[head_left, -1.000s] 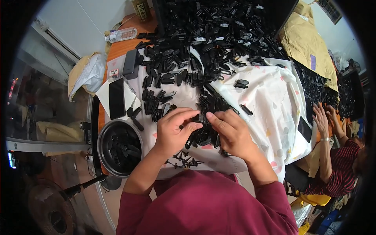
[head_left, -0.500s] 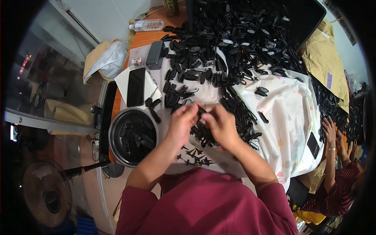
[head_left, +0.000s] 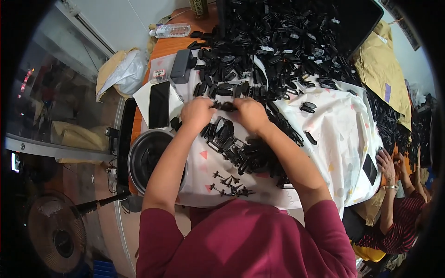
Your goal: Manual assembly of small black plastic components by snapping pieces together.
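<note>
Both of my hands reach over the cloth-covered table. My left hand [head_left: 198,114] is closed, its fingertips against the left end of a short row of small black oblong pieces [head_left: 225,106]. At the other end my right hand [head_left: 251,116] is closed too, thumb and fingers pinching at the row. The fingertips are partly hidden. Below the hands lies a loose cluster of similar black pieces [head_left: 222,136]. Nearer to me are several small dark spiky pieces [head_left: 231,184]. A metal bowl [head_left: 132,162] with black pieces inside stands left of my left forearm.
A large heap of black pieces [head_left: 282,41] covers the far table. At the left are a phone [head_left: 159,105], a dark grey box [head_left: 181,66] and a clear bottle [head_left: 171,30]. Another person's hand [head_left: 385,164] is at the right, by a dark flat object [head_left: 370,169]. A fan [head_left: 58,231] stands lower left.
My hands were together, nearer to me, around one black piece. They have moved farther away and apart, to either end of the short row. The other person's hand has shifted slightly nearer.
</note>
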Available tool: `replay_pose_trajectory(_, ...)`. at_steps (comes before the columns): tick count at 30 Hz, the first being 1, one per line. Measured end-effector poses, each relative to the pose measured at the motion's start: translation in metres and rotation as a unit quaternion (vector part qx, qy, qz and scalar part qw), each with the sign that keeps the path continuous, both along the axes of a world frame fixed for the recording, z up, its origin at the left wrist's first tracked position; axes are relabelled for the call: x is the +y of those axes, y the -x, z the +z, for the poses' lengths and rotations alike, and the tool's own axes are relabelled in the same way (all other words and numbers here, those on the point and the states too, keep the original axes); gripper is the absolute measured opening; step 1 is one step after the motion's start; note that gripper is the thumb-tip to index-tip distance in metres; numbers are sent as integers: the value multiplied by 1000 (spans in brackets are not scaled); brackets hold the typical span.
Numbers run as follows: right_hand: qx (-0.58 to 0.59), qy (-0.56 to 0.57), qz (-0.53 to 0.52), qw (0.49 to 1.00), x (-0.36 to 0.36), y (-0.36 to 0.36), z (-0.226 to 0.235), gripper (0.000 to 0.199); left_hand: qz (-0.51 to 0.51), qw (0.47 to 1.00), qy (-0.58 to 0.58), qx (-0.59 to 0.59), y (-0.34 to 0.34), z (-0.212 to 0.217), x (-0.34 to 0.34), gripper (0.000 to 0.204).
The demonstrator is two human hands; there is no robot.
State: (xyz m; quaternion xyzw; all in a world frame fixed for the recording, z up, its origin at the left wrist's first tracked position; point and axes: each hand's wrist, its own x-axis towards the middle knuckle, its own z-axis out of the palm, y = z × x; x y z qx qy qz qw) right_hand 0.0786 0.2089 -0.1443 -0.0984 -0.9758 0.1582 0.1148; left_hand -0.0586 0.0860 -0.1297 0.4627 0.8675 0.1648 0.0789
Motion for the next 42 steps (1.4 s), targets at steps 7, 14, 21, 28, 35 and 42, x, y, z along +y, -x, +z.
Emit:
replay_pose_trajectory(7, 91, 174, -164, 967, -6, -38, 33, 30, -43, 999, -10, 11, -12, 3, 11, 24)
replay_pose_trajectory(14, 227, 707, -86, 664, -30, -65, 66, 17, -87, 792, -288, -532, -66, 48, -3, 32)
replay_pose_trajectory(21, 239, 744, -118, 613, -44, -84, 82, 12, -74, 740, -345, -573, -89, 45, -16, 31)
replay_pose_trajectory(28, 216, 720, -177, 636, -45, -96, 95, 14, -146, 855, -373, -328, -93, 65, -24, 28)
replay_pose_trajectory(35, 180, 651, -141, 724, -39, -110, 95, 9, -241, 876, -362, -211, -93, 72, -29, 27)
replay_pose_trajectory(42, 244, 640, -195, 702, -66, -94, 79, 15, 7, 648, -417, -637, -124, 51, -18, 32)
